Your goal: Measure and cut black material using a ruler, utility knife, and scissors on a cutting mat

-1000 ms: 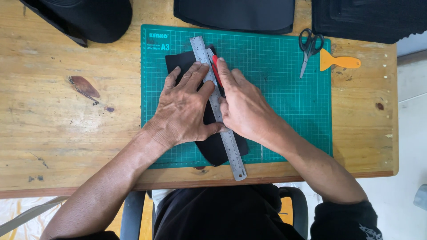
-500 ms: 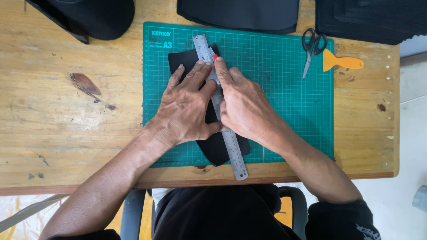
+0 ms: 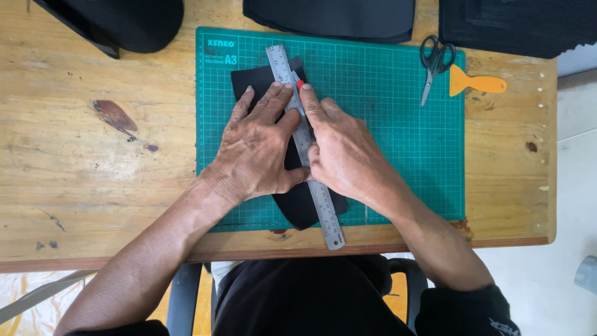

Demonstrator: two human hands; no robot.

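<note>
While pressing: my left hand [image 3: 258, 146] lies flat, fingers spread, on the steel ruler [image 3: 305, 146].
Right hand [image 3: 345, 152]: fingers pinching a red-tipped knife [image 3: 299, 84] against the ruler's 3 o'clock edge.
Black sheet [image 3: 298, 199]: under both, on the green mat [image 3: 398, 124], counter centre.

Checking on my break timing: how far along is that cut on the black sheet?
Set up: the ruler lies across the black sheet on the mat, pinned by the left hand. In hand: the right hand holds the red knife at the far end. Left: seemingly the whole cut.
</note>
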